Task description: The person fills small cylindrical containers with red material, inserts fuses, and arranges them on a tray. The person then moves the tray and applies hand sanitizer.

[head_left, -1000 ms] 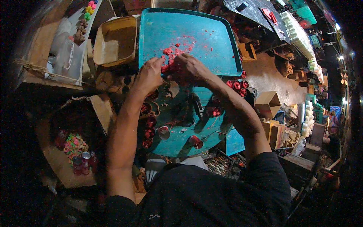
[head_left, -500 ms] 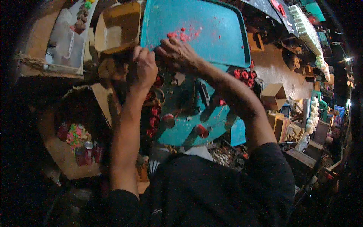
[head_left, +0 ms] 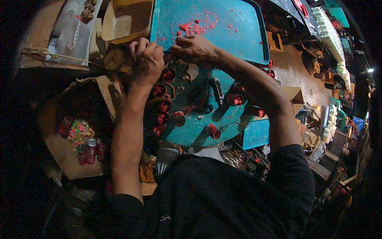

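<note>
My left hand [head_left: 148,59] is closed, fingers curled, at the near left corner of a turquoise tray [head_left: 238,40]. Close beside it, over the tray's near edge, my right hand [head_left: 194,48] has its fingers pinched together. Whatever either hand holds is hidden or too small to make out. Red crumbs and small lumps [head_left: 191,28] lie scattered on the tray. Below my hands stand several red cups, among them one cup [head_left: 168,74] nearest my left wrist. A tool with a black handle [head_left: 217,91] rests on the turquoise table [head_left: 195,137].
A yellowish basin [head_left: 127,22] stands left of the tray, near a pale box [head_left: 71,36]. Lower left, an open cardboard box [head_left: 81,169] holds red cans [head_left: 91,149] and colourful bits. More red cups line the table's right side. Shelves of white items [head_left: 330,40] stand far right.
My hands have lifted slightly, and the right has moved a little to the right. The left fingers have shifted their curl. The view has tilted, showing more cups on the right.
</note>
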`<state>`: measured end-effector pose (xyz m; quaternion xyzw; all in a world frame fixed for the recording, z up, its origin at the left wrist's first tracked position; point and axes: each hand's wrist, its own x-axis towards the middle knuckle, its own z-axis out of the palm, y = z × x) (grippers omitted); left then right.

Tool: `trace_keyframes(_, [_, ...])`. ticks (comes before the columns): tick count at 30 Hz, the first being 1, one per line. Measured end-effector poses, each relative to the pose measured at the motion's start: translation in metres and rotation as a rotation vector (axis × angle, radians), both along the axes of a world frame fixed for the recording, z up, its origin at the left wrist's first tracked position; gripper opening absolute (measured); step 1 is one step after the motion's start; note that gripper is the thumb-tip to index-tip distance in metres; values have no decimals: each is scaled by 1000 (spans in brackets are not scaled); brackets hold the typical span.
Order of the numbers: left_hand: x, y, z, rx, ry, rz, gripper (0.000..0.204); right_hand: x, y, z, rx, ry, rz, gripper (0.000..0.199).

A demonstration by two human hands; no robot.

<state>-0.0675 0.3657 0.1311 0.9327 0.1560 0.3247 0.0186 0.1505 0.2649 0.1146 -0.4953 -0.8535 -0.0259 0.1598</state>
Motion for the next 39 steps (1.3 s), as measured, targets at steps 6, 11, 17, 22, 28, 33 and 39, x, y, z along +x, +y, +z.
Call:
trace_keyframes(6, [3,-9,5,-64,44,30,14,33,20,-43,91,756,13,19])
trace_keyframes(11, [-2,-17,12,-31,86,58,27,42,-8,39,-315,1693,-550,22])
trace_keyframes(17, [10,-37,27,-104,125,44,38,81,-18,22,-650,2422,-44,44])
trace_keyframes(22, [-10,-105,48,-252,3,-156,28,79,-55,27,-815,2579,358,39])
trace_keyframes(28, [-76,-221,-28,-595,343,-521,40,-23,-243,27,-483,2708,-59,34])
trace_keyframes(33, [-75,-278,-75,-742,378,-600,46,-105,-372,-46,-184,3056,-555,34])
trace_keyframes(39, [-79,-317,-88,-579,484,-467,32,-163,-398,-76,16,3020,-691,31])
